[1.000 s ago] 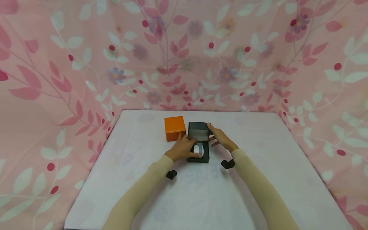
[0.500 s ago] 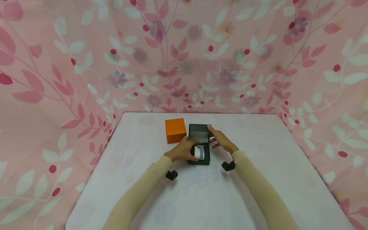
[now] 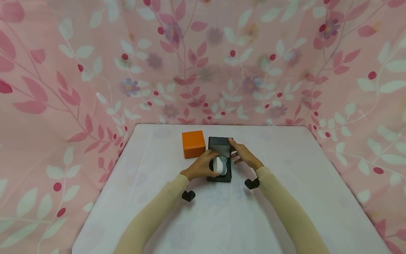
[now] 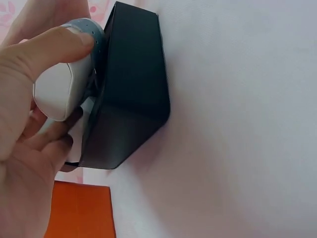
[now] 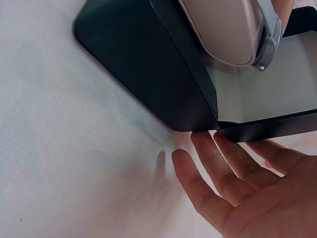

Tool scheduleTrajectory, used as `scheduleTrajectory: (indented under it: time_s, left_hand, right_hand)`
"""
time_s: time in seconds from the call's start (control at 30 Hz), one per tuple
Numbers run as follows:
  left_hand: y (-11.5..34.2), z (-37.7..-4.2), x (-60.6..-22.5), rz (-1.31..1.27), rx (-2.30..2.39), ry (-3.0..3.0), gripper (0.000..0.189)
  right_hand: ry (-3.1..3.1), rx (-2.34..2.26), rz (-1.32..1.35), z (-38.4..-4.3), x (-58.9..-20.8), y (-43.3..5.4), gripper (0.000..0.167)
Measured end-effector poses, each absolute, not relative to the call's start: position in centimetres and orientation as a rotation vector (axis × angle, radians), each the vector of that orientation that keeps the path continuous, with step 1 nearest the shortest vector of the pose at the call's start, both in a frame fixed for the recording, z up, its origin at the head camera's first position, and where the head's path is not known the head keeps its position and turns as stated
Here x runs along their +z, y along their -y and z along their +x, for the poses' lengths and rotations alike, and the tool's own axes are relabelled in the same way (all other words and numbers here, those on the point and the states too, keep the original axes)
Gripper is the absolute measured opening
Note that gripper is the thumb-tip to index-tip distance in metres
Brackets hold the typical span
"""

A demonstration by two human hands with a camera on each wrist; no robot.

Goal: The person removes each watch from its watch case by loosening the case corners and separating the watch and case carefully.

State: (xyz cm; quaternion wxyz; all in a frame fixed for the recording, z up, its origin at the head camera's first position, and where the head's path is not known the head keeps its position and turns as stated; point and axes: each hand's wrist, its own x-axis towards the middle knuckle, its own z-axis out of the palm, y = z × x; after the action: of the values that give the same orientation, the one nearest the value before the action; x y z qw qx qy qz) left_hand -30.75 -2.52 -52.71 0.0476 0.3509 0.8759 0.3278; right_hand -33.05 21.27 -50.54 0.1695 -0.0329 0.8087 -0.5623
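A wristwatch [image 3: 223,165] with a grey-blue strap is wrapped round a white cushion [image 3: 217,165]. My left hand [image 3: 200,166] pinches both, its thumb pressing the strap in the left wrist view. They sit tilted at the mouth of a black watch box [image 3: 219,179], whose hinged lid [image 3: 219,140] stands raised at the back. At the lid's right corner rests the thumb of my right hand [image 3: 246,156]. Its other fingers stretch out nearly straight, tips right at the box's hinge side in the right wrist view. Part of the box is hidden behind the left hand.
An orange box [image 3: 193,144] stands just left of the black lid, near the left fingers. Both boxes are on a white-covered table [image 3: 269,211]. A pink floral cloth [image 3: 203,63] hangs behind the table and along its sides.
The left hand has gripped the cushion with the watch and raised and tipped it within the black box. The right hand stays at the lid, and both boxes have kept their places.
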Motion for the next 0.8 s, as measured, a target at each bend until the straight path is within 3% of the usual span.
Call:
scheduleTrajectory:
  time_s: [0.57, 0.8]
  left_hand:
    - [4.0, -30.0, -54.7, 0.915, 1.595, -2.429, 0.07]
    - [4.0, -29.6, -54.7, 0.838, 1.768, -2.291, 0.069]
  right_hand:
    - [-2.367, -1.559, -0.111, -32.8, -50.3, -21.1, 0.092]
    - [-2.765, -1.562, -0.31, -31.6, -49.6, -21.3, 0.071]
